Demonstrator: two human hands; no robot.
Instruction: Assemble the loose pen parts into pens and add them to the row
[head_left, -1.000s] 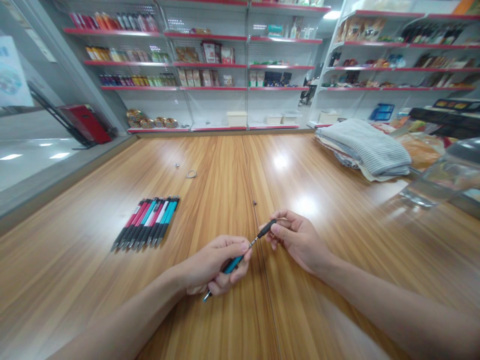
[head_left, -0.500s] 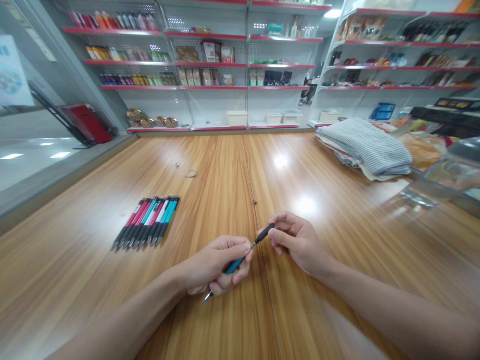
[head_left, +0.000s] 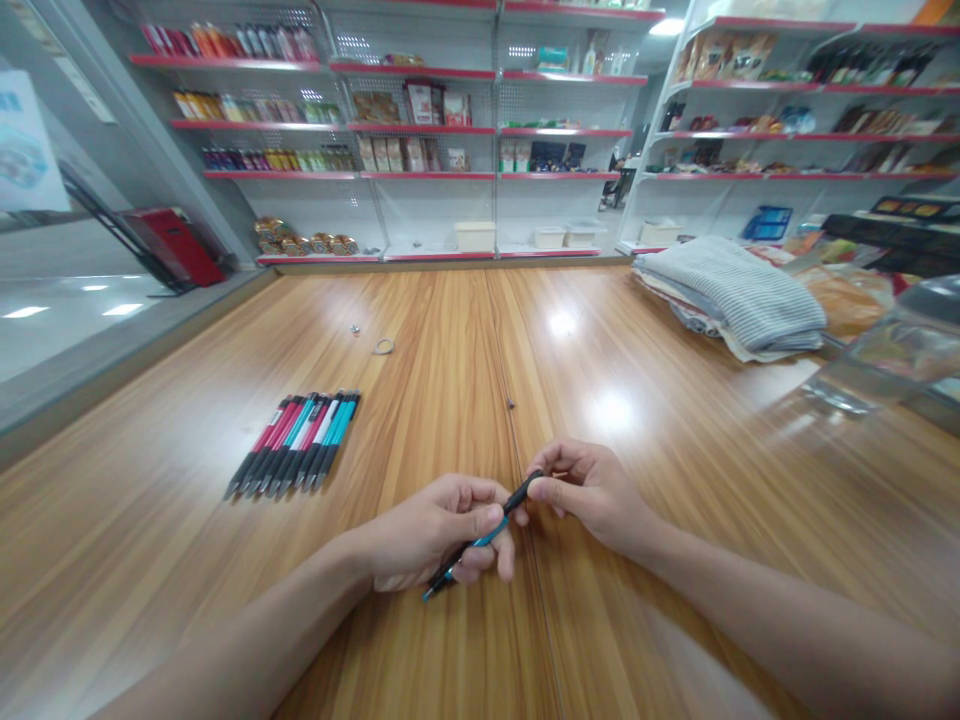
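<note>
Between both hands a blue ballpoint pen with a black grip is held at a slant over the table. My left hand is closed around its blue barrel, thumb on top, and the clip end pokes out low on the left. Thumb and fingers of my right hand pinch the black grip section near the tip, which they hide. Grip and barrel meet, with no refill showing between them; whether they are screwed together I cannot tell. Left of my hands lies a row of several pens, pink, blue and white with black grips.
The wooden table carries a small ring-shaped loop, a tiny metallic piece and a small dark bit by the seam. Folded striped cloth and a clear container sit at right. Stocked shelves stand behind.
The black grip section has come down against the blue barrel, covering the thin refill that showed between them. My right hand has moved slightly down and left; my left fingers have shifted on the barrel.
</note>
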